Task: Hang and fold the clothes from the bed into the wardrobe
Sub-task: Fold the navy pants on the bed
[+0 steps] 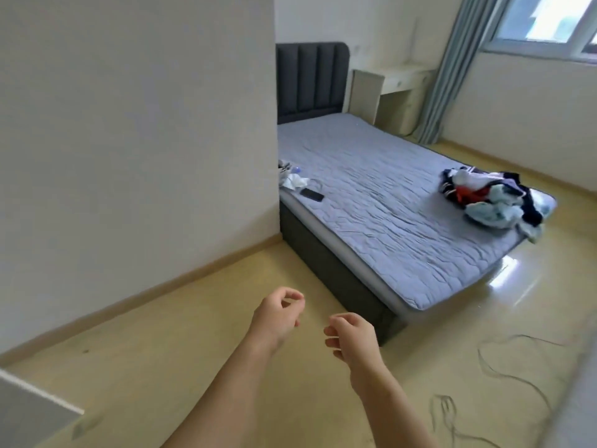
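A heap of mixed clothes [494, 202], white, pale blue, dark and orange, lies on the near right corner of the bed [387, 202], which has a grey quilted mattress and a dark headboard. My left hand [277, 315] and my right hand [352, 334] hang over the yellow floor, short of the bed's foot, well away from the clothes. Both hold nothing, with fingers loosely curled and apart. No wardrobe is in sight.
A white wall [139, 140] juts out on the left and hides part of the bed. A black phone [311, 194] and crumpled white items [292, 179] lie at the bed's left edge. A pale desk [387, 92], curtain and window stand behind. Thin cables [504, 367] trail on the floor at right.
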`<state>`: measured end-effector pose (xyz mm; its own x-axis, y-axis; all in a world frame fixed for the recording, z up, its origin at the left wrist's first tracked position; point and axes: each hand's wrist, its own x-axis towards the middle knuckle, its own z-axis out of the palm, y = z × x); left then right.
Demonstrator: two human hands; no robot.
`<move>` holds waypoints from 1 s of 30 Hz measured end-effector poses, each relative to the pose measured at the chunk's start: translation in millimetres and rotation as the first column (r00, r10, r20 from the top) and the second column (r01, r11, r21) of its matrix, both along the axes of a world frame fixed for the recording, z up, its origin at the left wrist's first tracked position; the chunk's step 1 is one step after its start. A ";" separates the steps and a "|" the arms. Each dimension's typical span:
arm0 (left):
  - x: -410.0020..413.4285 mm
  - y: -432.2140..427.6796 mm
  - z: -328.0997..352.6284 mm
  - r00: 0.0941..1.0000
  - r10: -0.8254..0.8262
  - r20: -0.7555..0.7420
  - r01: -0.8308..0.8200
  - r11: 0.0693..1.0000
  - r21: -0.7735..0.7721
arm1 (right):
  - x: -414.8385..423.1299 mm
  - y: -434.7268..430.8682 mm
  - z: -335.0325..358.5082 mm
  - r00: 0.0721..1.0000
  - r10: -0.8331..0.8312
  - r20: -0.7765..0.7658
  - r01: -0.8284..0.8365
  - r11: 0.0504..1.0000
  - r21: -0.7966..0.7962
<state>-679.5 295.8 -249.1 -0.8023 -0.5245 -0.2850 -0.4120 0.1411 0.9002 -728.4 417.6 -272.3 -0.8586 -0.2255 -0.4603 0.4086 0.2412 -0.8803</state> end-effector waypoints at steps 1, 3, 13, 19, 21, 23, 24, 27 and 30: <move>-20.4 18.1 1.4 0.999 -0.032 -0.009 0.032 0.999 0.004 | -16.7 19.2 -0.6 0.999 -0.040 -0.005 0.040 0.999 -0.001; -56.8 52.8 3.1 0.996 -0.084 -0.029 0.085 0.996 0.027 | -46.0 55.3 -1.3 0.994 -0.112 -0.007 0.112 0.994 -0.010; -201.0 148.8 -19.9 0.959 -0.280 0.030 0.274 0.953 0.130 | -157.3 157.0 -20.3 0.943 -0.324 0.078 0.327 0.944 -0.029; -328.5 173.7 -40.1 0.913 -0.402 0.070 0.394 0.913 0.105 | -264.2 183.7 -32.4 0.912 -0.407 0.056 0.409 0.913 -0.019; -377.5 182.3 -39.6 0.891 -0.447 0.078 0.440 0.893 0.092 | -309.3 192.0 -30.9 0.899 -0.435 0.055 0.436 0.900 -0.013; -428.2 190.7 -35.8 0.871 -0.485 0.077 0.480 0.874 0.073 | -357.3 200.9 -25.6 0.885 -0.460 0.068 0.462 0.887 -0.004; -451.9 195.1 -33.1 0.860 -0.504 0.079 0.500 0.864 0.060 | -380.4 205.9 -22.7 0.877 -0.475 0.072 0.477 0.879 0.001; -516.6 211.5 -27.3 0.837 -0.542 0.075 0.540 0.840 0.045 | -441.0 221.5 -14.9 0.847 -0.528 0.062 0.529 0.849 0.005; -568.1 235.8 -28.9 0.821 -0.565 0.089 0.563 0.825 0.049 | -482.2 240.3 -14.6 0.826 -0.558 0.079 0.560 0.829 0.003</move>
